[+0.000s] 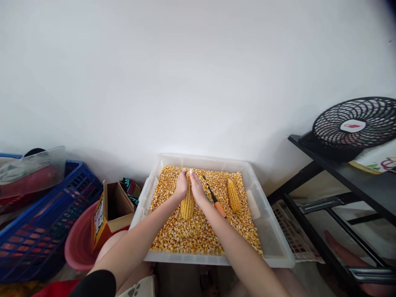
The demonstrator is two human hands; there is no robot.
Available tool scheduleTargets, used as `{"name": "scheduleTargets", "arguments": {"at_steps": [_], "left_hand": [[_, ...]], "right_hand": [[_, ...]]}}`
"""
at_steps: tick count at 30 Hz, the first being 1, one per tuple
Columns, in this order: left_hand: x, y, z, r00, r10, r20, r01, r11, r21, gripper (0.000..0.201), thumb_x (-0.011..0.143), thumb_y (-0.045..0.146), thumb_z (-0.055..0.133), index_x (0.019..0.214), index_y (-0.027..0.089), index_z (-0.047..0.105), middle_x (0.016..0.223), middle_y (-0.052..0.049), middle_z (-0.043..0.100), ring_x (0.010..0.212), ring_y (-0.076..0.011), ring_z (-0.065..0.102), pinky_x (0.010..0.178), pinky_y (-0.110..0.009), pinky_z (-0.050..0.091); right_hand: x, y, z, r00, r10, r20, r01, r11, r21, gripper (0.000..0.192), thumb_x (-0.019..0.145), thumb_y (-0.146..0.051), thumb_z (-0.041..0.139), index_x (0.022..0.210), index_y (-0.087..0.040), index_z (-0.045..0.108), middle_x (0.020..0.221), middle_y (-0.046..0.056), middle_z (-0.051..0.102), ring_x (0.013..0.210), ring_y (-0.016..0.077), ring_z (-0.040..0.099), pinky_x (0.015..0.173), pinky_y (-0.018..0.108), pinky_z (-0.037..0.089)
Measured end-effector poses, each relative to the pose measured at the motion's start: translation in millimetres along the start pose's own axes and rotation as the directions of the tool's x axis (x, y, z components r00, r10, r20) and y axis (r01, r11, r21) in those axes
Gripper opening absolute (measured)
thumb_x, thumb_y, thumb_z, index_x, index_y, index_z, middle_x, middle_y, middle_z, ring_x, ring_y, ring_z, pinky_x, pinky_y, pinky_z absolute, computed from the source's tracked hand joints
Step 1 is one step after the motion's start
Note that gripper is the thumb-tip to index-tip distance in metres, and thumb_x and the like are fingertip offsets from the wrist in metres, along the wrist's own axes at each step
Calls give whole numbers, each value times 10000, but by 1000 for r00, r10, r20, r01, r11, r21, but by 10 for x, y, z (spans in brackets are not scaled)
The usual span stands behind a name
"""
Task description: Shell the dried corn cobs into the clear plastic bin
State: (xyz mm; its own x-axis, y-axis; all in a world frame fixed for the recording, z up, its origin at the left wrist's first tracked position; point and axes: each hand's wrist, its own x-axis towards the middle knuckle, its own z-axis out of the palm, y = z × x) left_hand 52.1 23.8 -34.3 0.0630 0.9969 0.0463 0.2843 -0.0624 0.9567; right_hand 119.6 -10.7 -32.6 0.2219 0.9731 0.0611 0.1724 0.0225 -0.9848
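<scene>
An ear of corn (187, 205) with yellow kernels lies pointing away from me, its far end between my two hands. On its left side my left hand (182, 185) has its fingers curled round it. My right hand (196, 187) presses against the other side, fingers close together and pointing forward. Beneath them, loose corn kernels (176, 237) cover most of a translucent plastic bin (272, 243). To the right of my right hand lies a slim black tool with an orange handle (220, 208). Further right, a second ear of corn (234, 196) rests on the kernels.
A white wall (198, 82) rises behind the bin. At left are a blue basket (40, 231), a pink basin (76, 243) and an open cardboard box (119, 206). At right, a black fan (352, 126) sits on a dark stand (340, 173), with another person's leg (346, 249) below.
</scene>
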Motion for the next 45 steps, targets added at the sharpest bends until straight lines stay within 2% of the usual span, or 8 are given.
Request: {"name": "scheduleTargets", "arguments": {"at_steps": [4, 12, 20, 26, 31, 35, 38, 45], "left_hand": [[-80, 97, 6, 1000, -2, -8, 2, 1000, -29, 327, 875, 326, 248, 751, 184, 516, 823, -66, 639, 838, -191, 572, 803, -331, 436], [-82, 71, 8, 997, -24, -79, 24, 1000, 4, 354, 876, 260, 250, 993, 143, 563, 1116, -108, 606, 1093, -195, 513, 919, -314, 380], [-156, 112, 68, 993, 102, -52, -107, 988, -115, 373, 891, 319, 260, 883, 148, 591, 988, -103, 637, 949, -189, 572, 872, -330, 412], [-106, 51, 78, 994, 36, -100, -50, 988, -143, 366, 887, 289, 267, 997, 127, 576, 1088, -125, 611, 1059, -190, 535, 947, -320, 360], [-136, 68, 90, 994, 41, -105, -57, 987, -148, 371, 891, 305, 269, 989, 127, 579, 1109, -124, 603, 1075, -192, 526, 953, -324, 358], [-178, 95, 97, 987, 145, -66, -154, 976, -155, 392, 897, 353, 259, 920, 137, 586, 979, -103, 633, 944, -183, 574, 872, -310, 415], [-162, 81, 97, 989, 123, -82, -135, 977, -162, 380, 895, 333, 266, 938, 130, 585, 1019, -111, 625, 980, -180, 563, 898, -307, 399], [-124, 78, 99, 995, 29, -99, -45, 987, -157, 365, 889, 286, 271, 1005, 126, 577, 1102, -105, 609, 1080, -177, 522, 960, -303, 350]], "right_hand": [[-9, -33, -8, 999, -41, 28, 42, 999, -30, 499, 866, -548, 255, 1192, -234, 463, 1156, 59, 581, 1080, 178, 512, 932, 304, 380], [14, -34, -5, 995, 58, -76, -49, 992, 116, 552, 857, -551, 271, 1170, -170, 519, 1282, 81, 501, 1256, 192, 369, 1036, 328, 283], [31, -23, -15, 992, -67, -110, 95, 959, 269, 431, 808, -542, 419, 972, -195, 614, 1050, 53, 644, 996, 191, 561, 907, 320, 399], [50, 48, -28, 997, 51, -58, -25, 924, 382, 443, 740, -536, 531, 1020, -204, 617, 1200, 49, 576, 1170, 184, 462, 1036, 324, 281], [42, -5, -64, 995, 93, -37, -59, 841, 537, 399, 751, -526, 512, 931, -196, 645, 1096, 40, 635, 1157, 193, 473, 1000, 341, 330], [13, -76, -54, 998, 14, -65, 20, 865, 501, 303, 742, -461, 556, 882, -203, 632, 984, 24, 665, 1020, 187, 553, 907, 317, 404], [6, -69, -35, 998, 2, -61, 28, 872, 489, 287, 744, -447, 550, 872, -202, 628, 997, 23, 658, 970, 181, 569, 902, 319, 403], [20, -49, -55, 983, 166, -81, -85, 795, 601, 341, 723, -495, 557, 876, -202, 642, 1045, 33, 651, 1100, 196, 511, 971, 331, 350]]}}
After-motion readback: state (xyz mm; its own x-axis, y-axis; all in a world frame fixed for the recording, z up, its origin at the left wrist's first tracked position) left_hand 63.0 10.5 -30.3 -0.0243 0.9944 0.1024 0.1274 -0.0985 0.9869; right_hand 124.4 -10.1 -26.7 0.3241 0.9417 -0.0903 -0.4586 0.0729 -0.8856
